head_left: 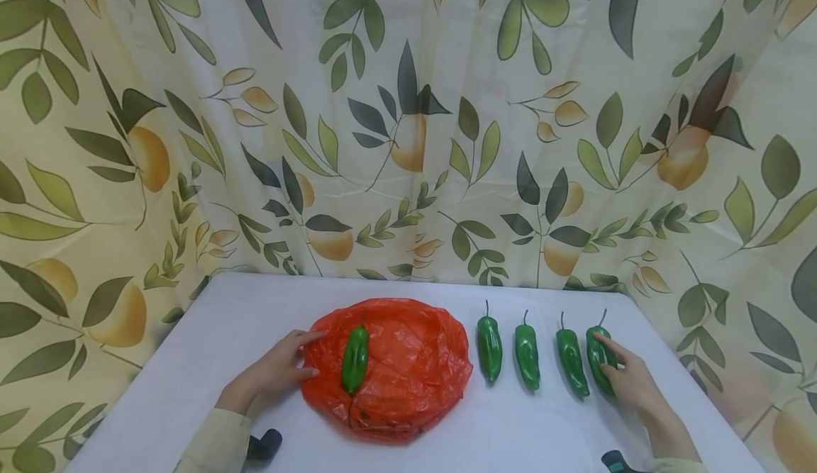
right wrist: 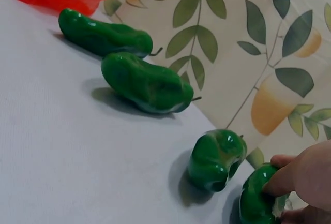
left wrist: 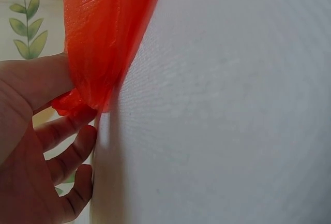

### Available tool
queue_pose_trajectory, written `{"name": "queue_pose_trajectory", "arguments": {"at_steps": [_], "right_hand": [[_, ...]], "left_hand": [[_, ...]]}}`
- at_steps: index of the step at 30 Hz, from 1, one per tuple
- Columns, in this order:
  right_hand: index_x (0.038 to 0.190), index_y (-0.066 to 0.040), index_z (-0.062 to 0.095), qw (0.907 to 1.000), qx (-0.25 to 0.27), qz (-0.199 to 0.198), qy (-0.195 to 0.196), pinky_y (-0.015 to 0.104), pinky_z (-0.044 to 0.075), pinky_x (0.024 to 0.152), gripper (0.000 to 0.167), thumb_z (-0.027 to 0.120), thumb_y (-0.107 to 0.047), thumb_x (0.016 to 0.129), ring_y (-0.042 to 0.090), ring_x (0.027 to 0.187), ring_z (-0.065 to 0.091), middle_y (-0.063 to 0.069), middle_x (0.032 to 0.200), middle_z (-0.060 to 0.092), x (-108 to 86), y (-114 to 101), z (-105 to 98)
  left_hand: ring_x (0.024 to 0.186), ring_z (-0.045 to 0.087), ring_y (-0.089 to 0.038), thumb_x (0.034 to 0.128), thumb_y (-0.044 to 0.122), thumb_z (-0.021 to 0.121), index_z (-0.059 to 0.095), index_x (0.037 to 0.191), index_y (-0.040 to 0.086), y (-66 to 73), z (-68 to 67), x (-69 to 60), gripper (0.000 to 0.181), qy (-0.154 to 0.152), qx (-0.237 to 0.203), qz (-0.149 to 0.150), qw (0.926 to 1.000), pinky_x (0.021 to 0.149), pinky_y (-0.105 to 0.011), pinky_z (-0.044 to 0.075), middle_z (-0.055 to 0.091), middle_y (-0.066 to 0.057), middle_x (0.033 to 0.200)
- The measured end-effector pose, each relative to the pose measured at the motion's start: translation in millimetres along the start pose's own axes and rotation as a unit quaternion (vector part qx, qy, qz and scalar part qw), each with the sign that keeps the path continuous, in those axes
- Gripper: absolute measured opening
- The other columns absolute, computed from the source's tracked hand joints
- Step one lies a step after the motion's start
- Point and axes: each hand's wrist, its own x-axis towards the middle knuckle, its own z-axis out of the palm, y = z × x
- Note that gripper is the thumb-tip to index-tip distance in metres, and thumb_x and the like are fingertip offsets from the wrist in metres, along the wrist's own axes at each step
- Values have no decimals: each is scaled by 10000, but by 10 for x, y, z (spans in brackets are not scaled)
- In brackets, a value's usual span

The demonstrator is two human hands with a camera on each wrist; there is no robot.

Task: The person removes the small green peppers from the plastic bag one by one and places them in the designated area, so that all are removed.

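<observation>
In the head view, a crumpled red plastic bag [head_left: 415, 352] lies on the white table with one green pepper [head_left: 355, 359] on top of it. My left hand [head_left: 277, 366] touches the bag's left edge, thumb and index finger spread apart. The left wrist view shows that hand [left wrist: 31, 125] beside the red plastic [left wrist: 98, 43], its other fingers loosely bent. At the right end of a row of glossy green peppers, my right hand [head_left: 635, 381] holds the last pepper [head_left: 598, 356] with thumb and fingers. In the right wrist view, the hand partly hides this pepper [right wrist: 256, 198].
Three more green peppers stand in the row between bag and right hand: one by the bag [head_left: 489, 349], a middle one [head_left: 527, 356], and one close to the held pepper [head_left: 571, 362]. A leaf-and-fruit patterned curtain [head_left: 415, 140] hangs behind the white table [head_left: 255, 303].
</observation>
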Motion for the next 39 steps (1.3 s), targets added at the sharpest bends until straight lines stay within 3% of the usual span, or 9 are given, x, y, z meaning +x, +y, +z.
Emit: {"name": "queue_pose_trajectory", "arguments": {"at_steps": [7,23,29,39], "right_hand": [[1599,-47,136,9999,-96,-13,-62,783,123,1140,642,381,-2,1007,666,1438,23,426,1577,-7,17,43,16],[1588,2,125,9990,-436,-53,43,770,126,1151,637,313,-1,979,657,1440,67,424,1575,56,48,88,17],[1589,-2,99,9993,-345,114,53,763,118,1157,636,324,-36,995,647,1448,48,406,1587,37,28,76,-15],[1586,22,94,9985,-527,41,163,747,258,1122,635,368,-108,1027,679,1392,174,469,1533,104,21,61,-28]], "left_hand": [[1304,529,-328,844,218,815,525,1471,220,14,-1,-18,691,6,-57,-37,10000,1052,-578,509,535,-99,1391],[1292,532,-324,839,249,818,522,1473,230,32,-16,-16,699,-15,2,-117,9999,1039,-593,510,534,-95,1396],[1292,530,-320,840,244,818,520,1475,230,40,-10,0,702,10,-26,-56,10000,1042,-594,508,537,-89,1386],[1288,533,-322,838,233,819,527,1469,222,36,-8,-18,695,40,-32,7,10000,1036,-585,515,545,-90,1377]]}}
